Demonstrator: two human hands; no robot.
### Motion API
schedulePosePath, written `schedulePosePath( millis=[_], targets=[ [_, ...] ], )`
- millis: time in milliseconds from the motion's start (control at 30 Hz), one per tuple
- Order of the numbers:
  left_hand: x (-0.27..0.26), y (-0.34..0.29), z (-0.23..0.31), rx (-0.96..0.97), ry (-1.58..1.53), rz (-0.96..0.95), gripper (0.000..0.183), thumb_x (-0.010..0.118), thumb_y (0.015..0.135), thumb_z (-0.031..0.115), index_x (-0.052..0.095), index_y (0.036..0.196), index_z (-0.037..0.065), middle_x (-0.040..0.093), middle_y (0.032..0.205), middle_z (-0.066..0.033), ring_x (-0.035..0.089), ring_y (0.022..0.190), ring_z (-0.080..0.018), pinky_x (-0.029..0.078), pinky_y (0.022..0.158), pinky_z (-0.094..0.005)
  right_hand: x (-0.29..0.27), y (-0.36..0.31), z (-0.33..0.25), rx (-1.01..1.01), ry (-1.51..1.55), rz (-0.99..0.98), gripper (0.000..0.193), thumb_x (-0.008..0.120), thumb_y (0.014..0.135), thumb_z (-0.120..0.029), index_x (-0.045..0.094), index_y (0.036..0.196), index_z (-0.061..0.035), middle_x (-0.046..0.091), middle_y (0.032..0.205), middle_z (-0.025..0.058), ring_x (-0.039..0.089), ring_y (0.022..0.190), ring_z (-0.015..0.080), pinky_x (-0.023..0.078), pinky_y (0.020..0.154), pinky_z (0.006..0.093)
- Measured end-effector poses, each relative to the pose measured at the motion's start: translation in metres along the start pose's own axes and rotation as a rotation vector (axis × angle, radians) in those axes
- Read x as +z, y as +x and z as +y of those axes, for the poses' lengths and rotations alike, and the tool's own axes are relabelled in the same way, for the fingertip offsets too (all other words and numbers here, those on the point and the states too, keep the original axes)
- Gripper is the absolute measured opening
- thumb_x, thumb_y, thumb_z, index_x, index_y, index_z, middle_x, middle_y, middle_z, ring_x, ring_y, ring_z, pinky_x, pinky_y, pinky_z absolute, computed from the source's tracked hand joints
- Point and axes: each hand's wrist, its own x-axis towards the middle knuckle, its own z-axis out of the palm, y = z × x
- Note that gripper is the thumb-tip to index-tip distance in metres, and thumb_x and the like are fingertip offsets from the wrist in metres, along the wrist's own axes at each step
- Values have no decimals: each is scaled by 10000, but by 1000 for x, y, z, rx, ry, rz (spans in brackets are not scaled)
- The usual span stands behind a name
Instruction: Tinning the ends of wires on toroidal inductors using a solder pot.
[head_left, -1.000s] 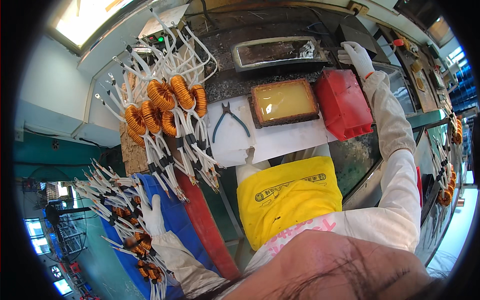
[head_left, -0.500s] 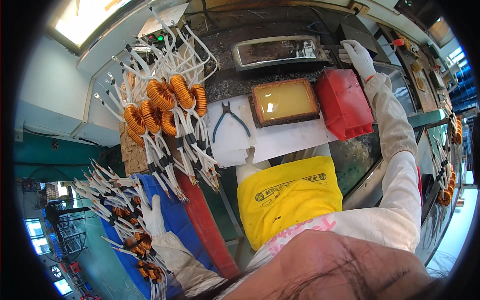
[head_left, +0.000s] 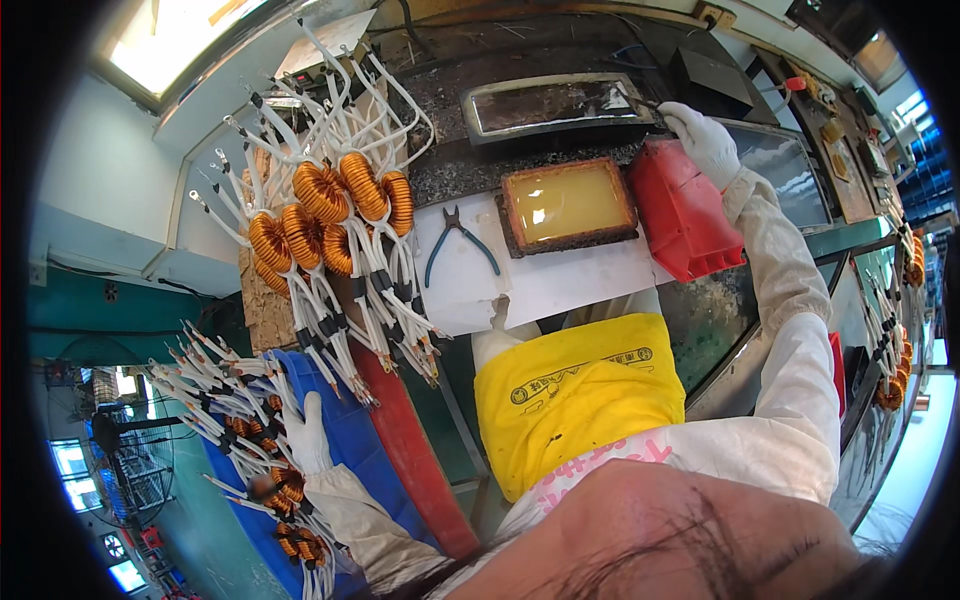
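Observation:
My right hand [head_left: 705, 142], in a white glove, is closed on the end of a thin dark scraper-like tool [head_left: 640, 101]. Its tip reaches over the right end of a long rectangular metal pot [head_left: 500, 128] with a shiny, partly dark surface. Below that hand stands a red box-shaped container [head_left: 685, 215]. At the lower left my gloved left hand [head_left: 309, 440] lies among copper-wound ring coils [head_left: 289, 484] with white leads, over a blue bin [head_left: 350, 430]. Its thumb sticks out, apart from the fingers, which the leads partly hide.
A crusted tray of yellowish liquid [head_left: 512, 210] sits before the pot. Cutting pliers [head_left: 458, 238] lie on white paper. More orange ring coils [head_left: 322, 190] with long white leads are heaped at the left. A black box [head_left: 712, 82] stands behind my right hand.
My right hand has moved down and slightly left, bringing the tool further over the pot's right end. My left hand has stayed about where it was.

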Motion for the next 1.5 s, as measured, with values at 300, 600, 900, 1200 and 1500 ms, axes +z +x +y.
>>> schedulePosePath(
  millis=[300, 600, 900, 1200, 1500],
  targets=[
    [1, -2, 4, 45, -89, -38, 715, 671, 894, 389, 441, 1412, -47, 545, 1368, -202, 529, 1233, -311, 379, 1057, -357, 18, -23, 14, -337, -178, -37, 376, 546, 850, -34, 570, 1218, -111, 647, 1157, 110, 638, 999, 323, 509, 856, 403],
    [1, -1, 0, 34, -27, -2, 737, 676, 887, 409, 441, 1406, -57, 538, 1373, -217, 525, 1239, -326, 370, 1064, -361, 13, -21, 4, -330, -191, -97, 391, 548, 826, -21, 556, 1207, -107, 634, 1165, 97, 629, 1034, 309, 501, 877, 394],
    [1, -2, 3, 40, -11, -17, 775, 658, 892, 472, 433, 1423, -46, 514, 1404, -211, 500, 1280, -300, 349, 1083, -348, 20, -1, 26, -27, -2, 112, 296, 539, 952, -99, 584, 1243, -121, 698, 1041, 146, 685, 912, 338, 552, 778, 398],
    [-2, -2, 3, -1, 8, -21, 780, 663, 888, 474, 435, 1423, -45, 513, 1404, -210, 506, 1270, -303, 362, 1070, -349, 7, 0, 3, 82, 331, 212, 229, 535, 992, -188, 620, 1195, -124, 708, 998, 160, 696, 907, 324, 549, 746, 372],
    [1, 0, -1, 28, -15, -6, 750, 670, 888, 423, 433, 1415, -55, 537, 1374, -220, 524, 1241, -327, 366, 1066, -359, 25, -8, 9, -144, 43, 90, 270, 545, 970, -146, 584, 1237, -140, 668, 1106, 123, 657, 935, 337, 527, 771, 419]
  ],
)
